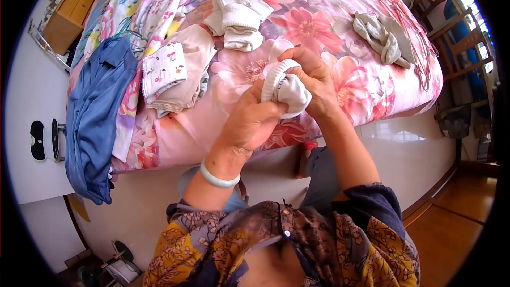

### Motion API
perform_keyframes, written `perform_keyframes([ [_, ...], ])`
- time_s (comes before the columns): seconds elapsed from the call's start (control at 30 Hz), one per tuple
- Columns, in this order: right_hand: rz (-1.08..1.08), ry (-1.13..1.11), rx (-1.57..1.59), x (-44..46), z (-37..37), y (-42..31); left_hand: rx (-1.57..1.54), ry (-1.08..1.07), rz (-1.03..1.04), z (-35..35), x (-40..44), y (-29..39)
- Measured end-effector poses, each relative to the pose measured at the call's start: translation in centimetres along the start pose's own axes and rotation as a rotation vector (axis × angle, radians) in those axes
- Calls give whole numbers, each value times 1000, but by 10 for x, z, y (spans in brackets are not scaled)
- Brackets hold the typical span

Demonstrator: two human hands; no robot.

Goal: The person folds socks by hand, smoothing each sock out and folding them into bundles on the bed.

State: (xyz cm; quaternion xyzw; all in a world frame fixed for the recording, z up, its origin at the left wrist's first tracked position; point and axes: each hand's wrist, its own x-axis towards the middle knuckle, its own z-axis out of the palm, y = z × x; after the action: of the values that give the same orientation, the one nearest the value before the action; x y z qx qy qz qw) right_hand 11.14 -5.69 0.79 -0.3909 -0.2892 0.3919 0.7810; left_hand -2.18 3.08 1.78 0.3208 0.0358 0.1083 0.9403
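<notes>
Between my two hands is a balled white sock [294,94] with a ribbed cuff, held up above the near side of the bed. My left hand [254,117] pinches the cuff's left edge between thumb and fingers; a pale bangle [219,178] circles that wrist. Closed on the cuff's upper right side is my right hand [314,77]. Beyond them lie folded white socks [241,24] on the flowered bedspread. To their left, a folded cherry-print cloth [164,69] rests on beige folded clothes [194,48].
Blue satin clothing [98,111] hangs over the bed's left side beside colourful floral fabric [127,8]. Crumpled grey-beige socks [383,37] lie at the right, near a thin reddish cord [422,61]. The pink flowered bed [175,151] has its edge just before my legs. Wooden chairs [467,48] stand right.
</notes>
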Motion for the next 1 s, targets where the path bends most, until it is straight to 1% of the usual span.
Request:
perform_keyframes([
  [0.03, 1, -14, -30, 0, -2, 1, -21, -23, -6, -2, -1, -3],
  [0.13, 40, -50, -265, 2, -11, -2, -1, -99, -43, -18, 2, -12],
  [0.23, 75, -127, -248, 0, -13, -10, -33, -177, -46, -19, 2, -19],
  [0.33, 179, -220, -330, -2, -13, -17, -99, -173, -150, -8, -5, -17],
  [0.37, 227, -217, -302, -5, -7, -17, -45, -202, -172, -9, -6, -19],
  [0.4, 308, -241, -420, -5, -8, -12, -105, -203, -151, -7, -8, -21],
  [0.47, 328, -334, -277, -7, -9, -1, -226, -206, -107, -3, -10, -25],
  [0.5, 221, -412, -363, -1, -18, 2, -298, -219, -115, 2, -10, -18],
  [0.53, 5, -376, -522, 0, -25, 21, -370, -231, -124, 7, -10, -10],
  [0.57, -13, -285, -589, -10, -33, 29, -401, -229, -98, 6, -9, -7],
  [0.63, -47, -241, -566, -8, 12, -2, -482, -205, -30, -5, -8, -3],
  [0.67, -26, -204, -717, -6, 11, 6, -439, -225, 24, -10, -5, 0],
  [0.73, -178, -222, -705, -4, 16, 10, -439, -243, 77, -15, -2, 2],
  [0.8, 173, -93, -990, -3, 2, -2, -219, -156, 84, -14, -1, 2],
  [0.83, 109, 15, -634, -3, 12, -16, -153, -104, 101, -7, -2, 5],
  [0.87, 151, 198, -533, 2, -13, -11, -72, -56, 108, -6, -1, 7],
  [0.93, -87, 151, -157, 4, -23, -22, 92, 35, 118, -5, 1, 12],
  [0.97, -119, 71, -179, 1, -22, -27, 63, 51, 101, 0, 1, 15],
  [1.0, -106, 65, -280, -2, -18, -25, 133, 71, 127, 0, 1, 12],
])
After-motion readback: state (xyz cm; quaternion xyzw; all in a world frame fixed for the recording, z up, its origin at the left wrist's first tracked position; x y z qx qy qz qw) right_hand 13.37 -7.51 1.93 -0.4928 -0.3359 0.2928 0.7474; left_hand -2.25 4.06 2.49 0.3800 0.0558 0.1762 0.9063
